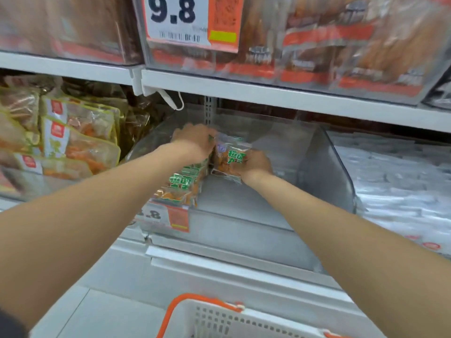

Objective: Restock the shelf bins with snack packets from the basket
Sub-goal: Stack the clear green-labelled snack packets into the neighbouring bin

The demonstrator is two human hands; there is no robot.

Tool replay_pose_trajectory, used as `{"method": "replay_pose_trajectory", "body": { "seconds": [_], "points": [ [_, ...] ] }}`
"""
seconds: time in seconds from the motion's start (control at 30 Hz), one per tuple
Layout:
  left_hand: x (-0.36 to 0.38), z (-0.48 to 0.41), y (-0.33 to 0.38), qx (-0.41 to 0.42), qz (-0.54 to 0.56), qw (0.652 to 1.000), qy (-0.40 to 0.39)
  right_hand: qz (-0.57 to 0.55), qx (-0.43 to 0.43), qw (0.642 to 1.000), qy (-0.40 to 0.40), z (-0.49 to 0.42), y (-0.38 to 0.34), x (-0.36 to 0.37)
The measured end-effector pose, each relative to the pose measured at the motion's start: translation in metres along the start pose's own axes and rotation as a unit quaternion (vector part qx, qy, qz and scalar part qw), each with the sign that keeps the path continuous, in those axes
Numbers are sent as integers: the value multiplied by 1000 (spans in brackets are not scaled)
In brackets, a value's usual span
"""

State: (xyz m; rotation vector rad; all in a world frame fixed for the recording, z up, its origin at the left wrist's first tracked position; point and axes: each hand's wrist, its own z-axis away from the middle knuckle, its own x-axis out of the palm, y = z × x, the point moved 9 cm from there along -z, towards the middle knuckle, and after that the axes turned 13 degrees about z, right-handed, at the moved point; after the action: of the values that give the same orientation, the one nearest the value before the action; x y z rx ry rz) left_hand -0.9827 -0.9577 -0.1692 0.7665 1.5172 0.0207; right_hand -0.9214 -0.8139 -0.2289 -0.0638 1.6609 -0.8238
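Inside the clear shelf bin [324,167], my right hand [253,164] gripped a green-labelled snack packet [230,154]; my left hand [192,140] pinched its top edge beside the stacked packets [183,184].

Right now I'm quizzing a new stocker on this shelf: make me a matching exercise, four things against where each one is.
Things:
1. snack packet
2. basket
3. large 9.8 price tag
4. packet row

Places:
A. on the upper shelf's bin front
B. left side of the clear bin
C. held in both hands
D. bottom edge of view, below the shelf

Pairs: 1-C, 2-D, 3-A, 4-B
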Motion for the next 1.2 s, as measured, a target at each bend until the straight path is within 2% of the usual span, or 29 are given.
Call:
{"method": "replay_pose_trajectory", "body": {
  "seconds": [0.1, 0.17, 0.27, 0.4, 0.67, 0.83, 0.93, 1.0, 1.07, 1.2],
  "points": [
    [9, -7, -9, 14, -6, 1000, -25, -10, 23, 1000, -16, -15, 4, 18],
    [14, -6, -12, 23, -8, 999, -37, -68, 19, 997, -36, -15, 1, 29],
    [15, -5, -14, 35, -4, 999, -22, -122, 2, 992, -33, -20, 3, 36],
    [15, -3, -15, 30, 8, 999, -23, -137, -3, 990, -29, -25, 10, 29],
    [13, 2, -13, 36, 11, 999, -32, -25, 9, 997, -68, -17, 0, 43],
    [11, 6, -10, 41, 18, 998, -41, -61, 37, 992, -105, -8, 0, 43],
    [11, 8, -11, 41, 8, 998, -52, -39, 64, 995, -63, -5, 14, 30],
    [13, 8, -11, 42, -7, 997, -61, -16, 52, 998, -34, -7, 13, 25],
    [16, 9, -11, 41, -11, 996, -73, 3, 43, 999, -34, -5, 8, 25],
    [14, 13, -10, 44, 17, 996, -77, -31, 57, 996, -57, 0, 8, 23]
  ]
}}
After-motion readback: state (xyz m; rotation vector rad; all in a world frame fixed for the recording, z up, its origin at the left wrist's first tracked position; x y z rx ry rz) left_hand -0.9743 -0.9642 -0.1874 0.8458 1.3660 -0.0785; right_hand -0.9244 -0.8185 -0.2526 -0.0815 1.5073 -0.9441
